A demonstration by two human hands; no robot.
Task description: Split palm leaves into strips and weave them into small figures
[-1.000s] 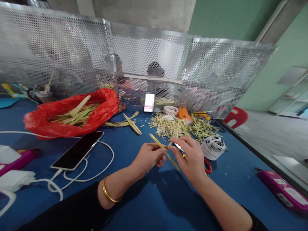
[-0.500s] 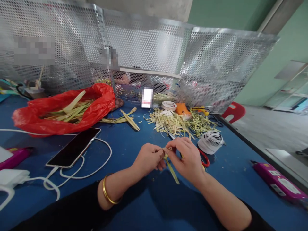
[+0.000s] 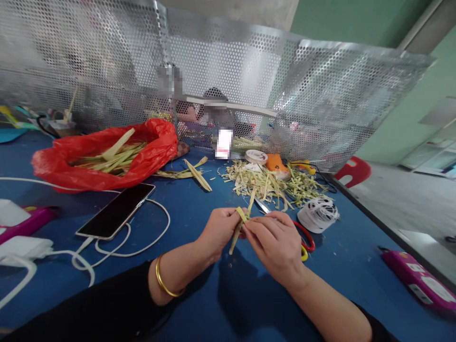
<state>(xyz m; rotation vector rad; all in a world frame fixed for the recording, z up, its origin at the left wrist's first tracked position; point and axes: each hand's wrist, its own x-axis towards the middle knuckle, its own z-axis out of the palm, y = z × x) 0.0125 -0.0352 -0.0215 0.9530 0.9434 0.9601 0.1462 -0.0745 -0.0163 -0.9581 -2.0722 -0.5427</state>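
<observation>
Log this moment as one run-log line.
left hand: pinching thin yellow-green leaf strip | right hand: pinching same strip | red-handled metal scissors: on blue table by right hand

Probably a craft workshop. Leaf scraps (image 3: 270,183) litter a blue worktable (image 3: 192,199), with a perforated metal screen (image 3: 107,61) along its far edge.
</observation>
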